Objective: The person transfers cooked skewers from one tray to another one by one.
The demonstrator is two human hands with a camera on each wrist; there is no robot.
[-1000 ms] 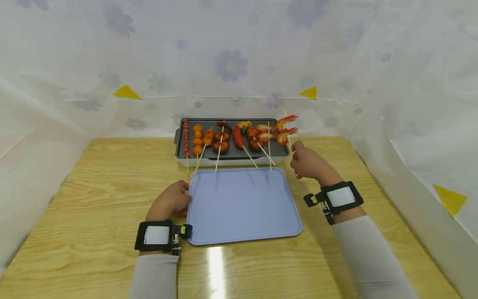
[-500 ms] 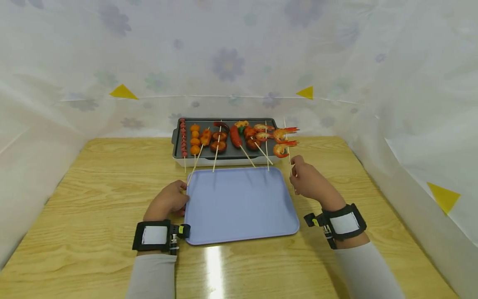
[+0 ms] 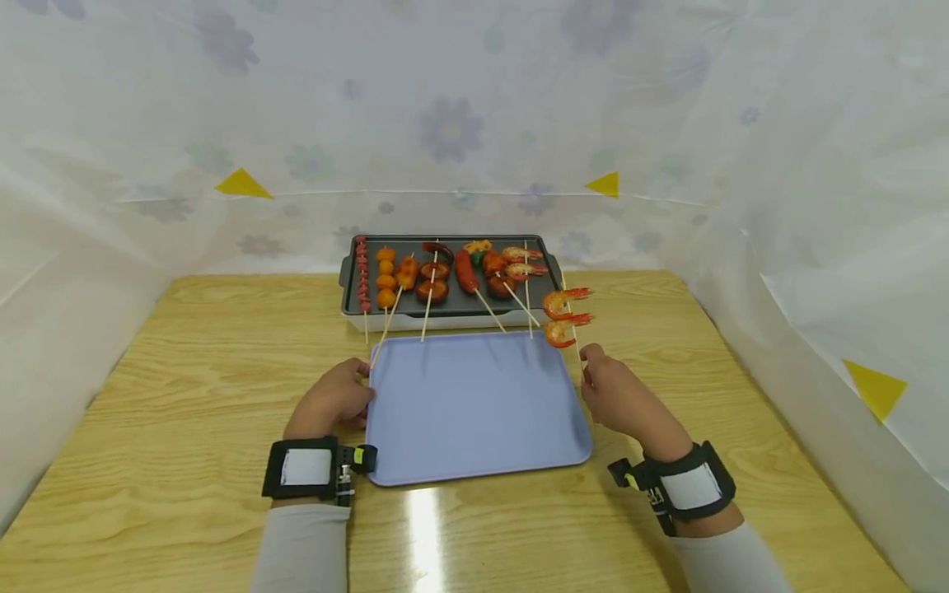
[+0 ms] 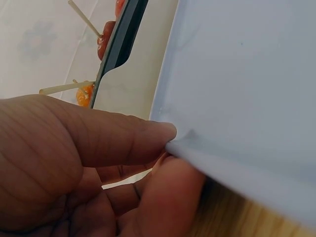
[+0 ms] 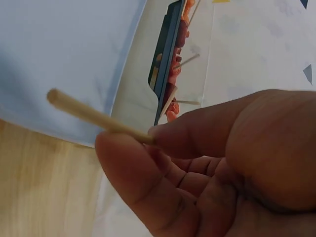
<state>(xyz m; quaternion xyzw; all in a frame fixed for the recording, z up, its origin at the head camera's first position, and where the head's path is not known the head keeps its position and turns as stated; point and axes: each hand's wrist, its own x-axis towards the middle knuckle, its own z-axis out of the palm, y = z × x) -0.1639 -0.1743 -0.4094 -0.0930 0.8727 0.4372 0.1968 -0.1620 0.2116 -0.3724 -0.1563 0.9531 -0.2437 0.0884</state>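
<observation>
My right hand pinches a shrimp skewer by its bare stick, beside the tray's right edge. Two orange shrimp on it point up and away from me, over the gap near the grill's front right corner. In the right wrist view the stick's blunt end juts out past thumb and finger. On the other side, my left hand grips the edge of a pale blue tray. The left wrist view shows the thumb and a finger pinching the tray's rim near a corner.
Behind the tray stands a dark grill pan on a white base. Several skewers lie across it, among them a sausage, orange balls and another shrimp skewer. Some sticks overhang the tray. Pale sheeting walls the wooden table.
My right hand has drawn the shrimp skewer toward me, off the grill's right end to beside the tray. The left hand has stayed at the tray's edge.
</observation>
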